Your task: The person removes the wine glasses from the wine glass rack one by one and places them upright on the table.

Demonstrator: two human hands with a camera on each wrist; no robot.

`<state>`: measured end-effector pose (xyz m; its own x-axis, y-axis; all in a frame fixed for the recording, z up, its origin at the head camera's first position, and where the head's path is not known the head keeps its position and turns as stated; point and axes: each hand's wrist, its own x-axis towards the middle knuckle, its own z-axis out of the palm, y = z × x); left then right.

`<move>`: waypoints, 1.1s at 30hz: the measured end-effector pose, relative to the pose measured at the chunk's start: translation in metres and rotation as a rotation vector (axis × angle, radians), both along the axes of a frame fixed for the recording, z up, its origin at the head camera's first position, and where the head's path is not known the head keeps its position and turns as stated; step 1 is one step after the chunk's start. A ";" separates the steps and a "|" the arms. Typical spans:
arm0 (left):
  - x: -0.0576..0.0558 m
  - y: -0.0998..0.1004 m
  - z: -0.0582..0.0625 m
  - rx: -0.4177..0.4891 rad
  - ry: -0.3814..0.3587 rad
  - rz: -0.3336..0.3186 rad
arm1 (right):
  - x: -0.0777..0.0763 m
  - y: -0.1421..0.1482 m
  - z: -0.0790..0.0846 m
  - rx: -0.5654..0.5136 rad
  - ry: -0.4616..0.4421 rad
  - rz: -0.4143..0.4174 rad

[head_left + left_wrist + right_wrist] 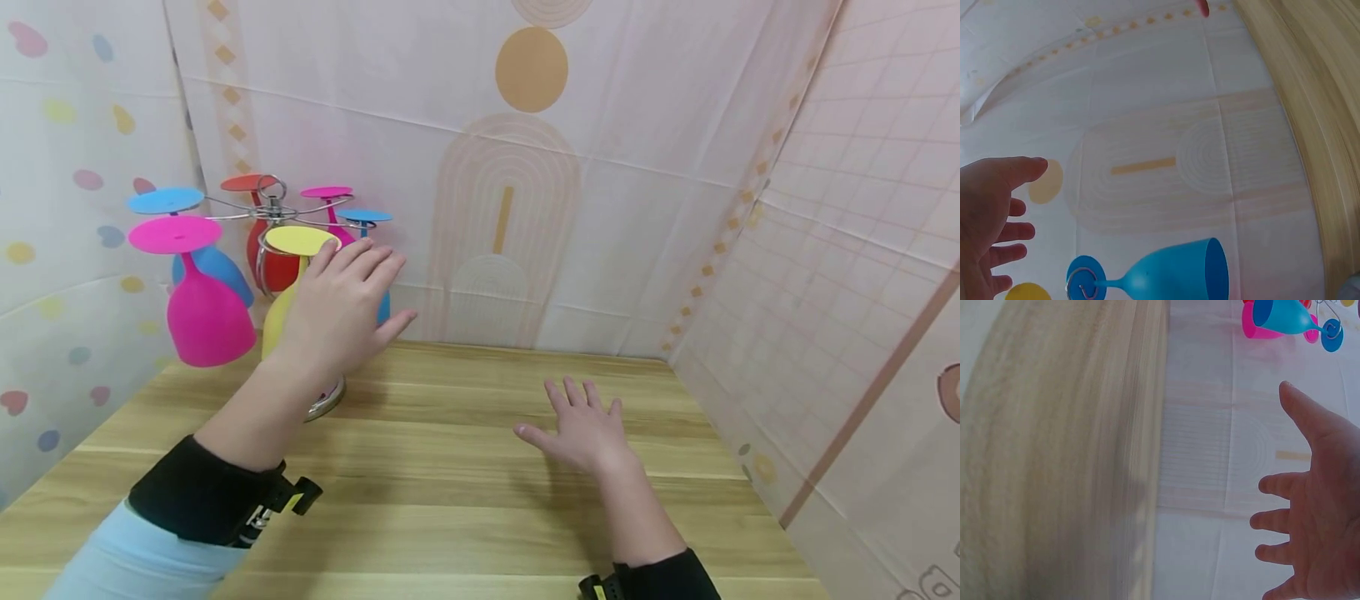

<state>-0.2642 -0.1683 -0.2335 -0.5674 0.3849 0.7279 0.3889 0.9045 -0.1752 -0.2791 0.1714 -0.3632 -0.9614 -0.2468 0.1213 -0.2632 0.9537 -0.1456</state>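
Plastic goblets hang upside down from a metal rack (276,213) at the left of the table. Nearest are a pink goblet (210,323) and a yellow goblet (296,241), which my left hand (337,308) partly covers. That hand's fingers are extended and hold nothing; whether they touch the yellow goblet I cannot tell. In the left wrist view a blue goblet (1166,272) hangs beside the hand, apart from it. Behind are a red goblet (282,265) and another blue goblet (167,201). My right hand (588,429) hovers over the table, fingers spread, holding nothing.
A wooden table (450,517) spreads below both hands. Patterned cloth (637,208) hangs along its back, left and right sides. The rack's round metal base (328,404) shows partly behind the left forearm. Each wrist wears a black band (206,483).
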 end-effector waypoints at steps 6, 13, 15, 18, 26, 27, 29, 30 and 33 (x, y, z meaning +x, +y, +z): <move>-0.003 -0.007 0.005 0.005 0.001 0.025 | 0.000 0.000 -0.001 -0.002 0.007 -0.001; -0.003 -0.014 0.015 0.006 -0.003 0.092 | -0.001 -0.001 -0.001 0.004 0.001 0.000; -0.004 -0.018 0.018 0.005 -0.023 0.126 | -0.001 -0.002 -0.001 0.004 -0.002 0.001; -0.004 -0.023 0.020 0.007 -0.055 0.173 | -0.001 -0.003 -0.001 0.006 -0.002 0.004; -0.004 -0.032 0.023 0.033 -0.098 0.252 | -0.003 -0.006 0.000 0.006 -0.007 0.008; -0.004 -0.033 0.024 0.038 -0.093 0.256 | -0.003 -0.006 0.000 0.005 -0.009 0.009; -0.004 -0.035 0.024 0.047 -0.085 0.260 | -0.003 -0.006 0.000 0.002 -0.012 0.011; -0.005 -0.036 0.025 0.051 -0.082 0.260 | -0.003 -0.006 0.000 0.001 -0.012 0.010; -0.006 -0.037 0.026 0.062 -0.076 0.262 | -0.003 -0.005 -0.001 -0.002 -0.013 0.004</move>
